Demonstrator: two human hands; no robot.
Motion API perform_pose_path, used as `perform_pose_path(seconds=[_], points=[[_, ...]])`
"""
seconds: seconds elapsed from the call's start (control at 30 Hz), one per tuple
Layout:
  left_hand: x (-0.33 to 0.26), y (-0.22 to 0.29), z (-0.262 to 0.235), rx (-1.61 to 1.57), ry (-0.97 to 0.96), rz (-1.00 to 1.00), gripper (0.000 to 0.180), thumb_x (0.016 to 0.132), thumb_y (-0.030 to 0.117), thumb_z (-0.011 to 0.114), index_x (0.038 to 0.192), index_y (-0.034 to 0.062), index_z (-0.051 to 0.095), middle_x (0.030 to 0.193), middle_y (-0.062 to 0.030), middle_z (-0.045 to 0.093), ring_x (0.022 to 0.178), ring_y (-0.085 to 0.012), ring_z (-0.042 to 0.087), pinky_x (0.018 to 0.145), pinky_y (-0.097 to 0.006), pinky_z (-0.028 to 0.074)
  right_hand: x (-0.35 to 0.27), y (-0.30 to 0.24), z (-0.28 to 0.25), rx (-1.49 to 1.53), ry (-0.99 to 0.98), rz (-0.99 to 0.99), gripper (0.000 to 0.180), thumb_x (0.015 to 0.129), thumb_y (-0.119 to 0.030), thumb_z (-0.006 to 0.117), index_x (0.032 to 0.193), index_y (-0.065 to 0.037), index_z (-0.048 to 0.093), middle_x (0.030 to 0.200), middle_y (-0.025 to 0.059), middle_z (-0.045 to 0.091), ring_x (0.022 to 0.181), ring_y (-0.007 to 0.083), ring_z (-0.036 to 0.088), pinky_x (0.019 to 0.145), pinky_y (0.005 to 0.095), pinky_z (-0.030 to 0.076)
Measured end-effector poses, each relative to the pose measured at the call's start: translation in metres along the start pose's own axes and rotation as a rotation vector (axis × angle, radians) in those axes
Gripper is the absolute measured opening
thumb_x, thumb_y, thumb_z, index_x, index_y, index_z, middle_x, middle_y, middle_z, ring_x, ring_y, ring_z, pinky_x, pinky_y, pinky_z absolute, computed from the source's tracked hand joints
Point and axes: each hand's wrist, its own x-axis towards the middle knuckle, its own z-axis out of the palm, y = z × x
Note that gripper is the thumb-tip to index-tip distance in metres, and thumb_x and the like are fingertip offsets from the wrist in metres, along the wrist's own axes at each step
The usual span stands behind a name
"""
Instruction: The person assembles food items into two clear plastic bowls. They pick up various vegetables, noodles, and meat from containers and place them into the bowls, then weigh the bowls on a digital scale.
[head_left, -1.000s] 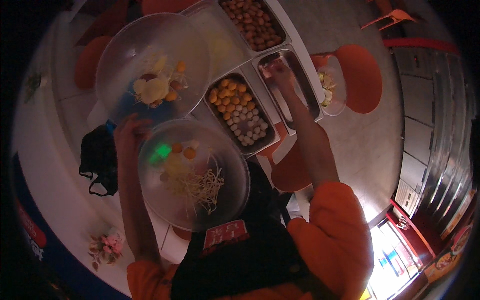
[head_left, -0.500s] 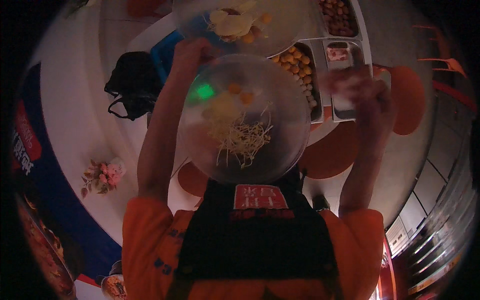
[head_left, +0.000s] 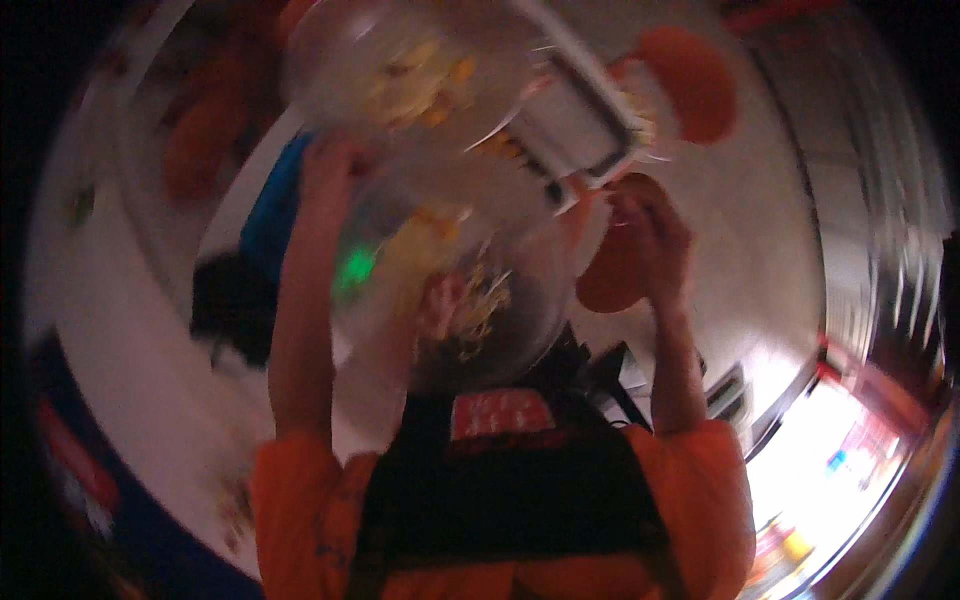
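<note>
Fingers of the left hand (head_left: 335, 160) are gripping the far rim of a clear bowl (head_left: 450, 290) holding noodles over the counter's (head_left: 150, 340) edge; the right hand (head_left: 650, 235) is blurring, its grip impossible to tell.

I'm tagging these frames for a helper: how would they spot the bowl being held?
Start at the white counter. The clear bowl is over its edge, left hand at its rim. Unlike the second clear bowl behind, it holds pale noodle-like strands and a green glow.
</note>
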Motion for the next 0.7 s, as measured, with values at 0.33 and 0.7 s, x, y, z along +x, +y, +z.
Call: perform_pose_path(seconds=[0.33, 0.7], points=[[0.049, 0.069, 0.084, -0.385, -0.354, -0.366, 0.021, 0.076, 0.009, 0.058, 0.096, 0.0005, 0.058, 0.087, -0.0096, 0.058, 0.074, -0.0211, 0.059, 0.061, -0.032, 0.054, -0.137, 0.087, -0.013, -0.015, 0.592, 0.456, 0.015, 0.083, -0.015, 0.062, 0.089, 0.0, 0.065, 0.085, 0.0134, 0.062, 0.077, 0.0252, 0.061, 0.067, 0.0332, 0.049], [-0.006, 0.278, 0.222, 0.014, -0.815, -0.186, 0.018, 0.075, 0.01, 0.058, 0.091, 0.0005, 0.058, 0.074, -0.0083, 0.06, 0.06, -0.0181, 0.059, 0.051, -0.031, 0.053, -0.332, 0.06, -0.029, -0.057, 1.338, 0.431, 0.022, 0.074, -0.004, 0.058, 0.096, -0.003, 0.062, 0.09, 0.014, 0.061, 0.083, 0.032, 0.059, 0.074, 0.037, 0.048]])
